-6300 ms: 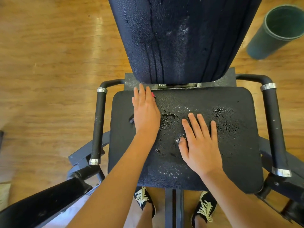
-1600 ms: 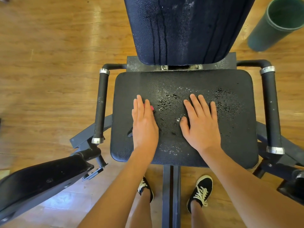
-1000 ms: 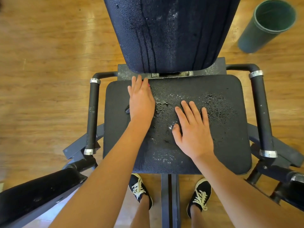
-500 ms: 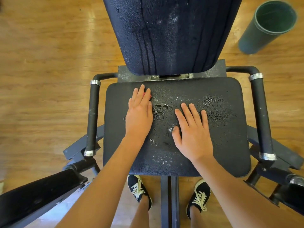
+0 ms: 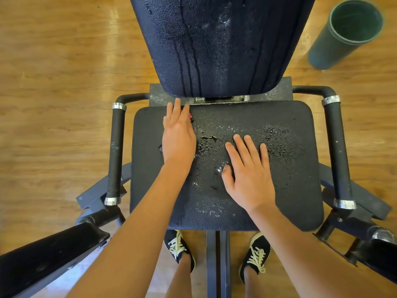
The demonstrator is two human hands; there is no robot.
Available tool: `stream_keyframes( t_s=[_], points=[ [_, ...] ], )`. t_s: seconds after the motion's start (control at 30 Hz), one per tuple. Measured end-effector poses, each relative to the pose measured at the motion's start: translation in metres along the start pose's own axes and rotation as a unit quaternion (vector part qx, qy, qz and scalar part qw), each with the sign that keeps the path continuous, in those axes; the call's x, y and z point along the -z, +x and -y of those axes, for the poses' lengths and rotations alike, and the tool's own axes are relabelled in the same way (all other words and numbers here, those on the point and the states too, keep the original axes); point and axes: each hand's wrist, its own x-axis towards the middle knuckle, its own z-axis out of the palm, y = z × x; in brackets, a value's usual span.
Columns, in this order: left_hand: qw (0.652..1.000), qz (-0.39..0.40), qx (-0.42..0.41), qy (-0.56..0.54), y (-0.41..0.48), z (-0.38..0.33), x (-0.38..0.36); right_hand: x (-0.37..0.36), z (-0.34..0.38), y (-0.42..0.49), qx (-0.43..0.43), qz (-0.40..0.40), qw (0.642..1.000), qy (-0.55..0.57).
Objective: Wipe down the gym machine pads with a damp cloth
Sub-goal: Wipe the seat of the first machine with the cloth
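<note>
The black seat pad (image 5: pixel 290 168) lies below me, its worn surface cracked and speckled with wet spots. Behind it rises the dark back pad (image 5: pixel 214 44), streaked with drip lines. My left hand (image 5: pixel 178 136) presses flat near the seat's far left edge, fingers straight, on a cloth (image 5: pixel 190 116). Only a pink bit of the cloth shows beside my fingers; the rest is hidden under the palm. My right hand (image 5: pixel 247 173) rests flat on the middle of the seat, fingers spread, holding nothing.
Padded handles flank the seat, one on the left (image 5: pixel 115 155) and one on the right (image 5: pixel 337 151). Another black pad (image 5: pixel 43 261) juts in at lower left. A green cylindrical bin (image 5: pixel 348 33) stands on the wooden floor at upper right. My shoes (image 5: pixel 178 248) are under the seat's front.
My left hand has slid forward with the cloth to the back edge of the seat, after several back-and-forth strokes. My right hand has stayed in place on the seat.
</note>
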Motion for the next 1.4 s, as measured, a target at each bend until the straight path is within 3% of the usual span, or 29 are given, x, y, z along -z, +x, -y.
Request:
stream_keyframes(
  t_s=[0.5, 0.9, 1.4],
  points=[
    [0.998, 0.04, -0.003, 0.038, -0.076, 0.013, 0.008, 0.0, 0.001, -0.002, 0.0, -0.006, 1.0, 0.001],
    [0.999, 0.024, -0.006, 0.037, -0.027, 0.005, 0.001, -0.003, 0.0, -0.002, 0.005, -0.011, 1.0, -0.003],
    [0.998, 0.044, 0.01, 0.053, -0.11, 0.013, 0.005, -0.001, 0.001, -0.002, 0.004, -0.008, 1.0, 0.003]
  ],
)
